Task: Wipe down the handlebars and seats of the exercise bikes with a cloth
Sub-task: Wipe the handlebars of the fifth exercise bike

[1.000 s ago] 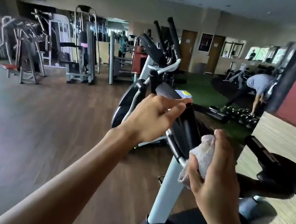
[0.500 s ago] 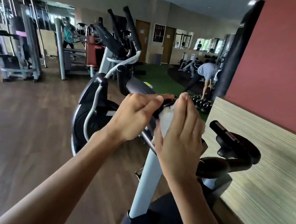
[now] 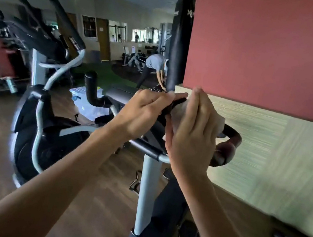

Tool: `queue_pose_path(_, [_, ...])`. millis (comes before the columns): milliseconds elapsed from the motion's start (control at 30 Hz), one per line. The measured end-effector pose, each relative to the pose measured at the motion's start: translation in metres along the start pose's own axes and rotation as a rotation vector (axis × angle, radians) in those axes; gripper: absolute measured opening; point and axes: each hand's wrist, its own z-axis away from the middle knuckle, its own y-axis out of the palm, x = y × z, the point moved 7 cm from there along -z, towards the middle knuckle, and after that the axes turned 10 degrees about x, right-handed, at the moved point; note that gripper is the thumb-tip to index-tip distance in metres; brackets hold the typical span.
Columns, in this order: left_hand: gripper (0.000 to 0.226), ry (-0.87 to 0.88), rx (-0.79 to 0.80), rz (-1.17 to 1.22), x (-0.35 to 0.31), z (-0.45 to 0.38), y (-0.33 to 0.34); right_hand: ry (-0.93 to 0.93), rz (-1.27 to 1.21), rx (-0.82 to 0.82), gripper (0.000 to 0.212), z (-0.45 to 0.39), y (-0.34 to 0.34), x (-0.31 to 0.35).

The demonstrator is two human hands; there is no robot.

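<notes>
At the centre of the frame the right hand presses a white cloth against the black handlebar of an exercise bike, fingers straight and close together, pointing up, with the cloth showing past them toward the right. Just left of it, the left hand curls its fingers over the top of the bike's dark console and touches the right hand's fingertips (what lies under the left palm is hidden). The handlebar loops out right of the hands, in front of a pale wood-grain wall panel below a red wall. The bike's grey post runs down the lower middle. In the left half stands an elliptical trainer with black upright handles. In the upper middle hangs a black punching bag, and beside it, farther back, a person bends forward.
</notes>
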Motion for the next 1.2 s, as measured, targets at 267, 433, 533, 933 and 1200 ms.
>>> queue_pose_path(267, [0.044,0.042,0.079,-0.021,0.011,-0.001,-0.003,0.087,0.146,0.129,0.062,0.053,-0.006,-0.031])
queue_pose_path(433, [0.045,0.045,0.155,-0.063,0.012,-0.002,-0.003,0.204,0.129,0.174,0.064,0.041,-0.005,-0.019])
queue_pose_path(533, [0.057,0.029,0.098,-0.057,0.01,-0.002,-0.005,0.173,0.074,0.099,0.059,0.0,-0.007,0.011])
queue_pose_path(933, [0.044,0.035,0.131,-0.083,0.01,0.004,-0.004,0.211,-0.133,0.281,0.057,0.062,-0.007,-0.05])
queue_pose_path(1200, [0.043,0.171,-0.091,-0.338,-0.017,0.019,0.002,0.528,-0.244,0.566,0.06,0.144,-0.008,-0.14])
